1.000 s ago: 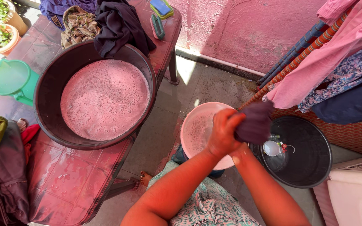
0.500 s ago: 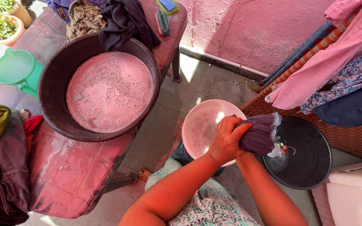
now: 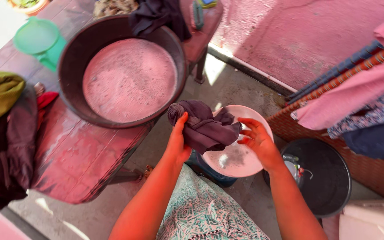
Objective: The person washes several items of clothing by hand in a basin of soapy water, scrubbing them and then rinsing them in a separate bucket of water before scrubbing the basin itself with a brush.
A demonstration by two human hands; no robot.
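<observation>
**Wet cloth held over the pink bowl**

Over the pink bowl (image 3: 241, 162), both hands hold a dark purple cloth (image 3: 203, 126) bunched in a damp wad. The left hand (image 3: 178, 144) is clamped on the cloth's left end, thumb up along the fabric. The right hand (image 3: 256, 140) has its fingers spread and touches the cloth's right edge; whether it truly grips is hard to tell from this angle. The cloth hangs above the bowl's near-left rim, clear of the little foamy water in the bowl. The bowl rests on a blue bucket (image 3: 212, 171) standing on the floor.

Left of the hands, a red worktop (image 3: 83, 151) carries a big dark tub (image 3: 74, 53) full of pink suds, with a dark garment (image 3: 158, 15) draped over its far rim. A green jug (image 3: 38, 40) stands beyond the tub. Piled clothes (image 3: 3, 124) lie at the worktop's left end. Right of the bowl sits a black basin (image 3: 330, 182), and garments hang on a rack (image 3: 356, 98) above it.
</observation>
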